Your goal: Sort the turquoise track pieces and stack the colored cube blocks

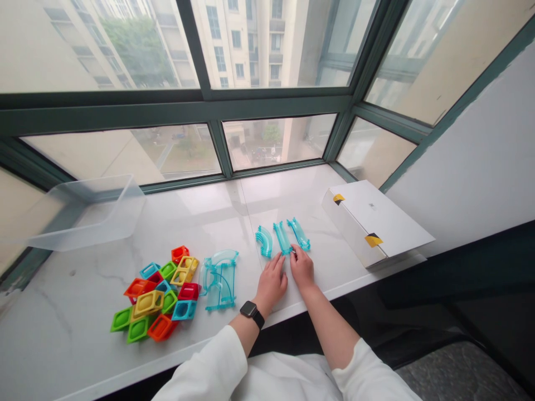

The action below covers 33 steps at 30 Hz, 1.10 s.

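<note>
Three clear teal marble-run track pieces lie in a row on the white marble counter (200,245). My right hand (301,268) pinches the lower end of the middle, nearly straight piece (282,238). My left hand (271,284) rests just beside that end, its fingertips close to the piece but holding nothing. A curved track piece (264,241) lies left of the middle one, and a slightly curved piece (298,234) lies right of it. Further left sits a stack of clear teal curved tracks (219,279), next to a heap of multicoloured plastic blocks (154,295).
A clear plastic bin (90,214) stands at the counter's left, and a white cardboard box (376,223) lies at the right. Green-framed windows (175,108) run along the counter's far edge. The near edge lies just beyond my forearms.
</note>
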{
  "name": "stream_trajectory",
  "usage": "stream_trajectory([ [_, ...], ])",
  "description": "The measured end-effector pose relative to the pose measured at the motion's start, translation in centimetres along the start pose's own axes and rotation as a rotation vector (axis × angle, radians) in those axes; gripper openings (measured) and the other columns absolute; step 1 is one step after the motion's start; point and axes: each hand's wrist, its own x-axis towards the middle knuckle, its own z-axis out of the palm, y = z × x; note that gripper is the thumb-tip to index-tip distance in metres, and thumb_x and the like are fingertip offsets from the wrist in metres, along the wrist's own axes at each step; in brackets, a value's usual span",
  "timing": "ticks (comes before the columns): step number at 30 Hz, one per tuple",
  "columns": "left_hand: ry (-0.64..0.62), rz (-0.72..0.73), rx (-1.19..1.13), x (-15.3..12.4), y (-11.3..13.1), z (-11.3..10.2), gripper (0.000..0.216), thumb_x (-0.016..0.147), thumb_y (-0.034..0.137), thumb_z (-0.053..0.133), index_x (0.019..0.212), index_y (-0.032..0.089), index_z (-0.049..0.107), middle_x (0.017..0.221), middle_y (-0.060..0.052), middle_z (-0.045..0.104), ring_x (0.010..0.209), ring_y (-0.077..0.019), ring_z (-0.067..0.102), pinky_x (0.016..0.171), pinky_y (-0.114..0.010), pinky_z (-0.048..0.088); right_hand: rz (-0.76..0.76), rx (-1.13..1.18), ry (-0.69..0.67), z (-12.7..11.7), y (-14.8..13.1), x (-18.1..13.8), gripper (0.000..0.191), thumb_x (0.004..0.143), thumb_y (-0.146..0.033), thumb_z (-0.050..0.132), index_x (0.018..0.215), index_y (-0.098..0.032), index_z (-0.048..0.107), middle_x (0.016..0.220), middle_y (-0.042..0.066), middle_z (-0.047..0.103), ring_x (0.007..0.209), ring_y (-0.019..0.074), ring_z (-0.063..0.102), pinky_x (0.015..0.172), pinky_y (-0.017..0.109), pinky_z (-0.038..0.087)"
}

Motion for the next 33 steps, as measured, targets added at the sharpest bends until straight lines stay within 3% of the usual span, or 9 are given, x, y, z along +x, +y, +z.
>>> stream_trajectory([
  [20, -0.006, -0.011, -0.002, -0.1, -0.1, 0.2, 0.066, 0.092, 0.009, 0.051, 0.156, 0.020, 0.046, 0.164, -0.012, 0.046, 0.144, -0.0317, 0.050, 0.120, -0.057, 0.045, -0.026, -0.029, -0.003, 0.1, 0.2, -0.1, 0.033, 0.102, -0.025, 0.047, 0.124, -0.019, 0.071, 0.121, 0.014, 0.078, 0.108, 0.0286, 0.075, 0.095, 0.043, 0.060],
  [26, 0.002, -0.014, -0.030, -0.2, -0.1, 0.2, 0.066, 0.091, 0.008, 0.051, 0.155, 0.021, 0.046, 0.162, -0.013, 0.048, 0.145, -0.0309, 0.050, 0.121, -0.057, 0.044, -0.006, -0.002, 0.025, -0.2, -0.1, -0.3, 0.034, 0.100, -0.026, 0.048, 0.125, -0.018, 0.070, 0.117, 0.015, 0.078, 0.100, 0.0283, 0.075, 0.091, 0.044, 0.061],
  [29, 0.026, -0.053, -0.097, -0.4, 0.1, -0.3, 0.057, 0.090, 0.008, 0.052, 0.146, 0.019, 0.053, 0.153, -0.015, 0.055, 0.141, -0.0293, 0.052, 0.120, -0.055, 0.045, -0.008, 0.052, 0.014, -0.9, -0.5, -1.3, 0.036, 0.099, -0.025, 0.048, 0.128, -0.017, 0.068, 0.118, 0.017, 0.075, 0.092, 0.0262, 0.074, 0.086, 0.042, 0.062],
  [33, -0.004, -0.155, -0.270, -1.0, 0.6, -2.1, 0.036, 0.100, 0.021, 0.050, 0.134, 0.019, 0.060, 0.121, -0.012, 0.068, 0.110, -0.0233, 0.067, 0.102, -0.044, 0.057, 0.045, 0.163, 0.055, -1.7, -1.2, -3.5, 0.036, 0.096, -0.024, 0.050, 0.128, -0.016, 0.065, 0.120, 0.018, 0.068, 0.089, 0.0237, 0.071, 0.081, 0.041, 0.065],
])
